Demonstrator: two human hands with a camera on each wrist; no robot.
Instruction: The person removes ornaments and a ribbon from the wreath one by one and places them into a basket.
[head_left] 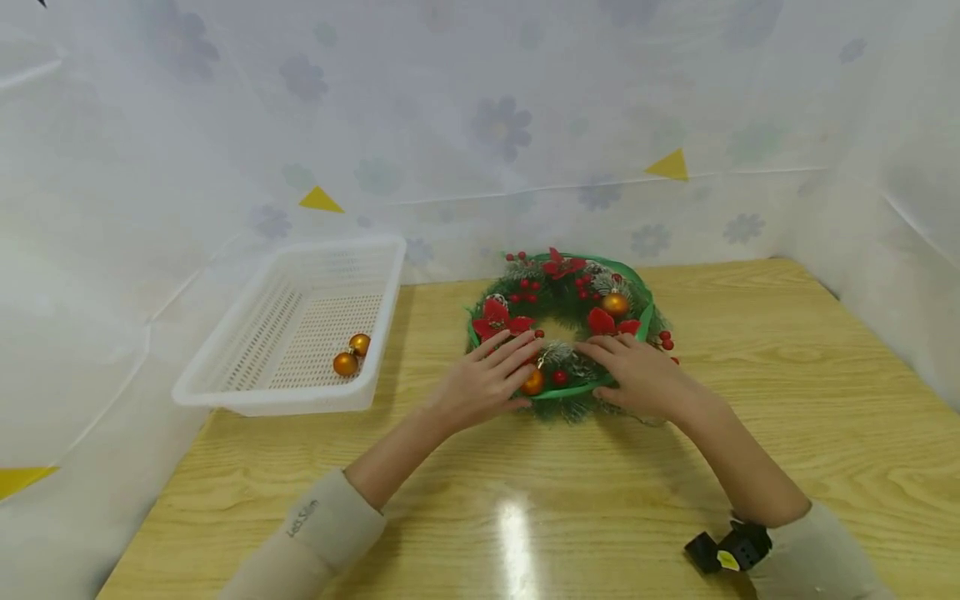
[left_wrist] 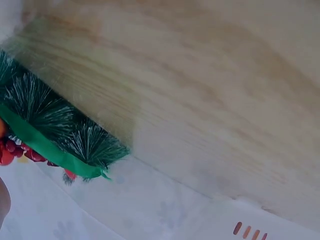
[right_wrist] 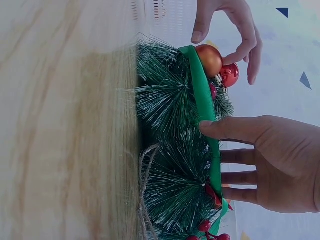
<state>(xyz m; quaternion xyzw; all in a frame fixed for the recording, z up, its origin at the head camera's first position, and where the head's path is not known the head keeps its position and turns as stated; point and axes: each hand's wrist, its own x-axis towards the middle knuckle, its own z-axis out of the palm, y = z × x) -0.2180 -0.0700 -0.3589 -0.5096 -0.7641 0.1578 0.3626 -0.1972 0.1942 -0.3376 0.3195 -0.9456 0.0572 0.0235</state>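
A Christmas wreath point(right_wrist: 167, 100) of green, frosted needles lies on the table, with a green ribbon point(right_wrist: 201, 90) running round it. Red poinsettia flowers point(head_left: 495, 320), red berries and orange balls point(head_left: 616, 305) decorate it. My left hand point(head_left: 483, 383) reaches over its front left part, fingers spread, close to an orange ball point(head_left: 532, 382). In the right wrist view, the thumb and fingertips of that hand are around this ball and a shiny red one point(right_wrist: 230, 75). My right hand point(head_left: 641, 375) is at the front right, thumb touching the ribbon, straight fingers extending over the wreath.
A white plastic basket point(head_left: 386, 333) stands left of the wreath, with two orange balls point(head_left: 346, 364) inside. A black device point(head_left: 742, 550) is at my right wrist. Behind the wooden table point(head_left: 450, 517) hangs a white flowered sheet point(head_left: 450, 108) with yellow triangles.
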